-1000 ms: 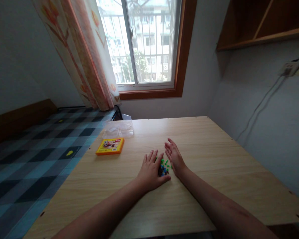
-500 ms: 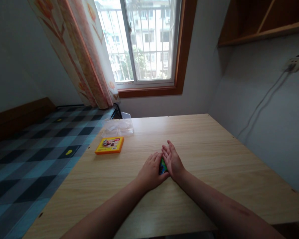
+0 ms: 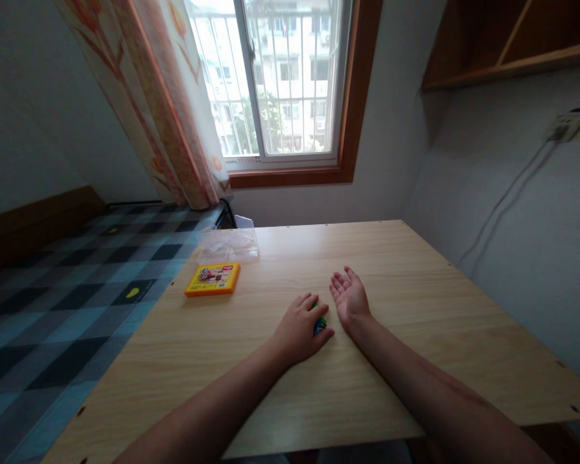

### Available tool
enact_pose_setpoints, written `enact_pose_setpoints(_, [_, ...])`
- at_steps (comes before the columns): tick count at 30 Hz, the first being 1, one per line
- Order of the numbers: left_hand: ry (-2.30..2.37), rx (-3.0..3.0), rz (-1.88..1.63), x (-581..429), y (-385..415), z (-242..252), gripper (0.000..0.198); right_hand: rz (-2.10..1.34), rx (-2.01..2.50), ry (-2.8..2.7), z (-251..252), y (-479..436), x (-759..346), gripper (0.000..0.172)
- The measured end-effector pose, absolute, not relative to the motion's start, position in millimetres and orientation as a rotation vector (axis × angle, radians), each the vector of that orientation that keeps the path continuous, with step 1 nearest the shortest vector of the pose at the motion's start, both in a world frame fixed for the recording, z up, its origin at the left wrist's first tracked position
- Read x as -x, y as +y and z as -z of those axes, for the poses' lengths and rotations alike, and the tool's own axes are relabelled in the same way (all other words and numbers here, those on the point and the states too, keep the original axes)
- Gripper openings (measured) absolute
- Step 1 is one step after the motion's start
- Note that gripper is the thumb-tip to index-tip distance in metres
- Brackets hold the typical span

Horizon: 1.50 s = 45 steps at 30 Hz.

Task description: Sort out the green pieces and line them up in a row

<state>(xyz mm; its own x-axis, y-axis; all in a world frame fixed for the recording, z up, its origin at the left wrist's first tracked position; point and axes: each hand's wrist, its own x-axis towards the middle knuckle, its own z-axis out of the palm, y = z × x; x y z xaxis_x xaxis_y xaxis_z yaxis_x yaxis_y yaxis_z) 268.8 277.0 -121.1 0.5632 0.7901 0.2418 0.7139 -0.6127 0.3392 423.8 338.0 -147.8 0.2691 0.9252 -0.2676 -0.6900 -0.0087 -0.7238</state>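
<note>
My left hand is curved palm-down over a small blue-and-green object on the wooden table. Its fingers and thumb close about this object; only the right side shows, so I cannot tell its kind. Just to the right, my right hand rests on its edge with the palm turned up. Its fingers are loosely stretched and nothing lies in it. A gap of bare wood separates it from the blue-and-green object.
A flat yellow-orange box with a printed lid lies on the left of the table. Behind it stands a clear plastic container. A checked bed adjoins the left edge; a shelf hangs upper right.
My right hand has moved right, away from the blue-and-green object and my left hand, and its palm has turned upward. My left hand stays over the object.
</note>
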Motion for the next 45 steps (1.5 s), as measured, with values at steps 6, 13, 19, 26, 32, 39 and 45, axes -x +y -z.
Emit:
enact_pose_setpoints(6, [1.189,-2.576,-0.646,-272,278,121,0.025,-1.302,0.889,-0.336,147,335,-419,0.047])
enact_pose_setpoints(13, [1.216,-2.518,-0.672,-273,277,120,0.011,-1.278,0.884,-0.439,150,325,-408,0.047])
enact_pose_setpoints(19, [1.264,-2.534,-0.649,-274,278,121,0.007,-1.263,0.881,-0.466,145,316,-401,0.046])
enact_pose_setpoints(26, [1.295,-2.580,-0.634,-274,279,125,0.008,-1.269,0.848,-0.485,141,309,-393,0.050])
enact_pose_setpoints(32, [1.336,-2.533,-0.651,-272,281,127,0.013,-1.331,0.797,-0.478,141,309,-390,0.055])
enact_pose_setpoints(39, [1.305,-2.437,-0.779,-270,281,126,0.019,-1.406,0.777,-0.478,141,311,-391,0.056])
enact_pose_setpoints(45, [1.246,-2.331,-0.946,-267,282,120,0.020,-1.456,0.769,-0.406,137,311,-393,0.054])
